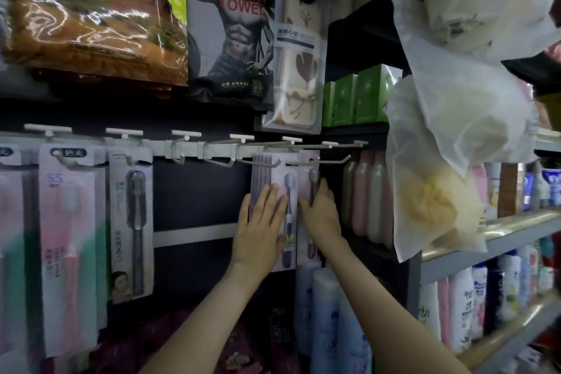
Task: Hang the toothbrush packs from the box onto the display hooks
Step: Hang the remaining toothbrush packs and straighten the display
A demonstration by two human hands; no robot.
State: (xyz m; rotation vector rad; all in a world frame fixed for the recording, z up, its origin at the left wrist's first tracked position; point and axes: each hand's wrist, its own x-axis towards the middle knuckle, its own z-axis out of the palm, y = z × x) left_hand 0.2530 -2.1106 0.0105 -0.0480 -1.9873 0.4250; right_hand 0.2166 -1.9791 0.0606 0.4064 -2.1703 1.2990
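Several pale pink toothbrush packs [282, 179] hang in a bunch on a display hook [267, 163] at the middle of the rail. My left hand [261, 228] lies flat with straight fingers against the front pack. Just to the right a single pink pack [308, 167] with a dark brush hangs on the neighbouring hook. My right hand [320, 212] curls its fingers around that pack's right edge. The box is not in view.
Empty hooks [182, 158] stick out left of the hung packs, and one empty hook [340, 159] to their right. More toothbrush packs [130, 222] hang at the left. Towel packs [230, 24] hang above. Bottles [367, 197] and plastic bags [455, 118] crowd the right shelves.
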